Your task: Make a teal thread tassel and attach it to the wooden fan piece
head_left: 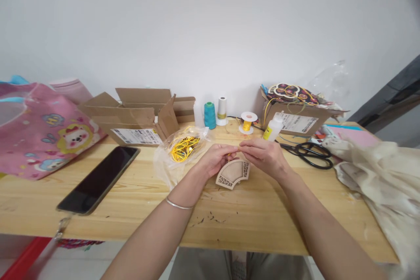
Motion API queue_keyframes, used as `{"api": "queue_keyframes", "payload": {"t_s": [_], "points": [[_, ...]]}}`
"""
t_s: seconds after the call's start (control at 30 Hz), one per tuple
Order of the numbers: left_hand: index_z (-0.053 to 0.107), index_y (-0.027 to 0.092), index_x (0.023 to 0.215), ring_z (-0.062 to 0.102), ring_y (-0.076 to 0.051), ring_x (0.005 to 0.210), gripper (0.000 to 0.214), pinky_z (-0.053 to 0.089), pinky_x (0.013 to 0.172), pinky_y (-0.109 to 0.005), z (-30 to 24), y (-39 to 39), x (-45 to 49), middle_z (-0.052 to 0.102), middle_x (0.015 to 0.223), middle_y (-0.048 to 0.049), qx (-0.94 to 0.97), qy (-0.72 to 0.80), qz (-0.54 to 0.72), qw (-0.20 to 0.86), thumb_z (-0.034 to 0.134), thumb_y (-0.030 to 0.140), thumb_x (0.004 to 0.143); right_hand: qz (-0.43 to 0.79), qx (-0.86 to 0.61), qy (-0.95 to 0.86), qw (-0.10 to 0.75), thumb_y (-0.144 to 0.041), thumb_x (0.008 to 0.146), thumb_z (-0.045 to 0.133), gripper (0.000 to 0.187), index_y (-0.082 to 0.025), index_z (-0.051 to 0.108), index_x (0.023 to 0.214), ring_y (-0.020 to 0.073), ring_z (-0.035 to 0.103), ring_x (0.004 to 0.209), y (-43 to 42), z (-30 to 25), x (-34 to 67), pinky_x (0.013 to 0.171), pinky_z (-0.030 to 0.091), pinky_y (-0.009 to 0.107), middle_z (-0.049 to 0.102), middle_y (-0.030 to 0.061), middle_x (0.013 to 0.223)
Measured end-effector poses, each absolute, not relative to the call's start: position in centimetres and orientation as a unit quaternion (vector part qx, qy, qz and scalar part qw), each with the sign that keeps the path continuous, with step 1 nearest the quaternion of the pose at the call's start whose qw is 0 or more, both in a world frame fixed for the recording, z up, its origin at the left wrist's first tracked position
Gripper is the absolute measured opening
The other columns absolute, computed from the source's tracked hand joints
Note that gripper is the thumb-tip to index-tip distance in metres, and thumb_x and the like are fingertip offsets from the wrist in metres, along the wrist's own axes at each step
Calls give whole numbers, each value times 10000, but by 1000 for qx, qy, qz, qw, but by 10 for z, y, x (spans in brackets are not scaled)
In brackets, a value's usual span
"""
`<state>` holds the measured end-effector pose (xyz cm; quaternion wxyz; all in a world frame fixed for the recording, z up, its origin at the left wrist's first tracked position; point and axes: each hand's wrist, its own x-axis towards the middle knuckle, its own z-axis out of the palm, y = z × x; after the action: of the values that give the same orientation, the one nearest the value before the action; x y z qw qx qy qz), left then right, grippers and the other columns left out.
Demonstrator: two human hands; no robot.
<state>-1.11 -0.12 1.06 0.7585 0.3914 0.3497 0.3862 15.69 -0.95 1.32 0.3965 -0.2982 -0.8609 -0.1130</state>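
hands: left hand (216,159) and right hand (266,154) both pinched narrow, fingertips meeting on a bit of yellow cord (229,156) | thing: wooden fan piece (233,175) on the table (262,218), just under them | handling: probably light and stiff, thin fretwork looks fragile; grip the solid rim, not the lattice

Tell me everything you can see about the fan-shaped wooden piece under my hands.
The pale fan-shaped wooden cut-out looks like thin laser-cut wood: a plain centre panel framed by openwork lattice. It is over the light wooden table, just below the left hand and right hand, whose pinched fingertips meet at its upper edge. Whether it lies flat or hangs, I cannot tell.
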Motion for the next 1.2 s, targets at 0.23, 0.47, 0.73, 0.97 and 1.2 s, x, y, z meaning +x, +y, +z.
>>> {"api": "queue_keyframes", "payload": {"t_s": [0.23,0.47,0.73,0.97,1.2], "points": [[582,105,503,453,-46,459,144,321,504,-195,10,-1,-10,520,449,29,384,351,395,757,669,194,578,-48,-316,-840,438,-154,722,568,92,-182,636,778,130,628,760,-9,8,153,682,517,235,672,49,843],[559,107,473,437,-43,453,171,311,501,-195,11,-1,-11,493,430,35,378,355,396,757,664,192,578,-62,-324,-837,437,-146,718,564,65,-167,621,741,129,631,724,-11,10,151,662,518,229,674,51,798],[571,108,479,414,-40,446,152,295,491,-197,9,-2,-10,485,429,37,383,359,394,754,653,191,575,-124,-347,-840,397,-167,726,553,77,-191,625,714,125,627,700,-14,15,150,623,493,211,679,19,775],[564,112,479,416,-41,448,167,299,484,-193,8,-2,-9,486,440,37,407,358,394,742,649,211,583,-87,-365,-832,408,-142,706,549,80,-179,619,692,128,602,694,-14,16,147,632,472,228,666,28,742],[583,118,525,383,-37,412,205,250,430,-189,8,-2,-7,484,439,49,468,378,408,687,667,293,591,122,-451,-753,464,-188,674,541,94,-147,588,604,123,555,600,-11,11,144,536,439,222,630,45,654]]}}
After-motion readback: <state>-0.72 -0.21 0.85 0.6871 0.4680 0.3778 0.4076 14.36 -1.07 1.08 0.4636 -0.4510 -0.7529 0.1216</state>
